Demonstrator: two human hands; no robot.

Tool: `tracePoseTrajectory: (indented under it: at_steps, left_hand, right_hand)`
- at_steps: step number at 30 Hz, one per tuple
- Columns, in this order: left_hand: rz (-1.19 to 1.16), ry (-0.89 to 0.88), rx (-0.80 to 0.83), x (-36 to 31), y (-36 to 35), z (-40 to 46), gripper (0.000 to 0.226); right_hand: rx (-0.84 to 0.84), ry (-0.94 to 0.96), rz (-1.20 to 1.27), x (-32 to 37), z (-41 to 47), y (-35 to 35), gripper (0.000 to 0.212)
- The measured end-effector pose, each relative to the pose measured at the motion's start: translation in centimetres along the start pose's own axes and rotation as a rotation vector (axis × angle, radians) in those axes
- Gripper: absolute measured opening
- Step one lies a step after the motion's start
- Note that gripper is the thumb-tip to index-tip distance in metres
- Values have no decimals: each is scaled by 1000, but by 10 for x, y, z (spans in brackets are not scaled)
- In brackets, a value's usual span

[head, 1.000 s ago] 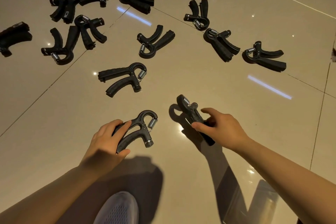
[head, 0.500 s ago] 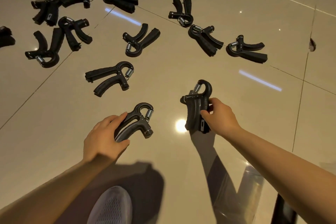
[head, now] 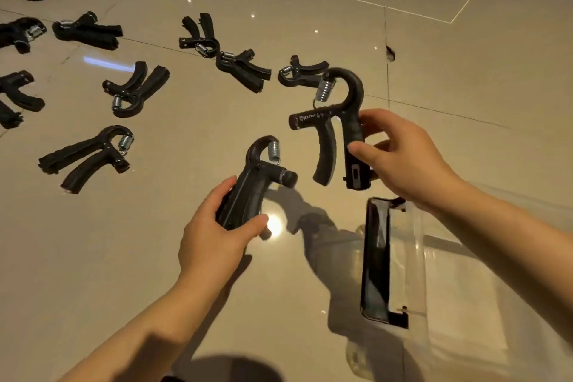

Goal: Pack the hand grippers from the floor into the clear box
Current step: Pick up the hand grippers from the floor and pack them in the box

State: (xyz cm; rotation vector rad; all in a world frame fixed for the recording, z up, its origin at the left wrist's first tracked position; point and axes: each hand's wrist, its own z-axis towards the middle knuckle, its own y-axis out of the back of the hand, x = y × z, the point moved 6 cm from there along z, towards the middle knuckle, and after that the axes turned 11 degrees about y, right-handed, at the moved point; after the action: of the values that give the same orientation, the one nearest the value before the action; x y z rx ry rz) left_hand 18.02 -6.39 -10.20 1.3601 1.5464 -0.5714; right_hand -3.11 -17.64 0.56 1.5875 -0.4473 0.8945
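floor (head: 155, 257): glossy beige tiles with thin grout lines and bright light spots; dark shadows of the arms fall across the lower middle.
clear box (head: 465, 273): see-through, lower right on the floor, partly under the right forearm; a black latch (head: 376, 260) runs along its near left edge.
loose hand grippers (head: 136, 91): black, with steel springs, scattered over the left and upper floor, well apart from the box; several at the left edge are blurred.
nearest loose gripper (head: 90, 153): lies flat on the floor to the left of the left hand, handles pointing left, spring to the right.
right-held gripper (head: 331, 127): lifted off the floor, upright, hooked top and spring upward, handles hanging down, above the box's far left corner.
left-held gripper (head: 257, 177): raised, tilted, spring at the top, round knob sticking out to the right.
right hand (head: 400, 158): fingers curled round the right handle of its gripper, thumb across the front.
left hand (head: 217, 226): fingers and thumb wrapped round both handles of its gripper, pressing them close.
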Motion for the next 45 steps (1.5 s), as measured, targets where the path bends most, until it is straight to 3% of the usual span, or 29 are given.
tracePoseTrajectory:
  at_steps: [7,14,18,22,25,29,34,37,40,45]
  left_hand:
    - [129,-291,101,-69,-72,-59,58]
    - [498,-600,112,-96,-144,-115,58]
    - [813,-924,122,-97,-190,-127,60]
    - [995,-1116,179,-83,-217,-129,54]
    - [1035,-1135,224,-77,-222,-127,52]
    - [1004,-1105,269,-76,-225,-123,49]
    - [932,-1062,318,-71,-226,-117,51]
    - [887,-1101,324,-70,-226,-118,52]
    - [856,-1099,338,-70,-227,-117,55]
    - [807,-1043,340,-71,-224,-115,55]
  right_hand:
    - [-315,-195,396,-36,-109,100,26]
    - [-441,-325,255,-104,-226,161,29]
    - [-244,-458,-156,-146,-256,177,35]
    - [-29,-565,-312,-181,-246,151,31]
    - [130,-656,-334,-210,-227,132,22]
    - [190,-709,-354,-241,-206,119,16]
    - [248,-725,-549,-266,-200,117,34]
    - [320,-648,-610,-267,-201,111,48]
    - [384,-553,-663,-262,-194,107,49]
    - [888,-351,-679,-269,-196,69,53]
